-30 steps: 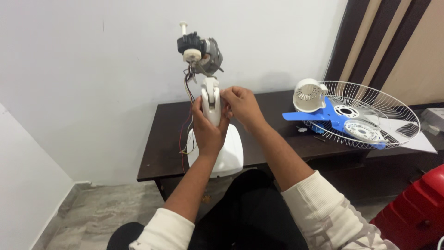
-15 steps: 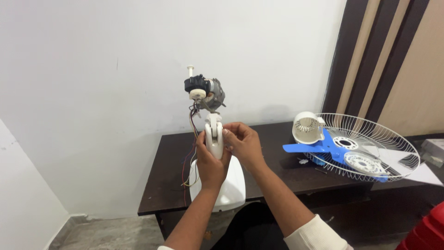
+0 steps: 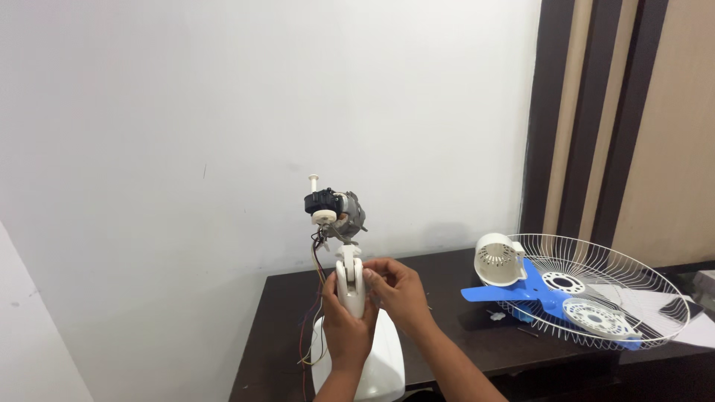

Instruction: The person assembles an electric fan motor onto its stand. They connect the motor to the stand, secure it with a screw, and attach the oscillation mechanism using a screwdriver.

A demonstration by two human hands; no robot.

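- Fan stand neck (image 3: 351,286): white plastic column, upright, rising from the white fan base (image 3: 369,357) that sits on the near left part of the dark table (image 3: 447,298).
- Left hand (image 3: 346,327): grip wrapped around the neck from behind and below, thumb side up; holding the neck firmly.
- Right hand (image 3: 398,290): grip narrow, fingertips (image 3: 370,274) pinched against the right side of the neck near its top. Can't tell whether a small part sits between the fingertips.
- Bare motor (image 3: 337,211): mounted on top of the neck, housing off, tilted slightly. Black rear part and a cream gear knob face left; a thin white pin sticks up above it.
- Loose wires (image 3: 311,320): red, yellow and dark strands hang from the motor down the left side of the neck, past the base towards the table edge.
- White motor cover (image 3: 497,259): round, slotted, lying on the table to the right, well apart from the hands.
- Blue fan blade (image 3: 536,294): lying flat just beside the cover, partly inside the white wire grille (image 3: 618,283).
- Grille rests on the right end of the table, with a round white disc (image 3: 593,313) inside it.
- White wall behind; dark and tan vertical panels to the right.
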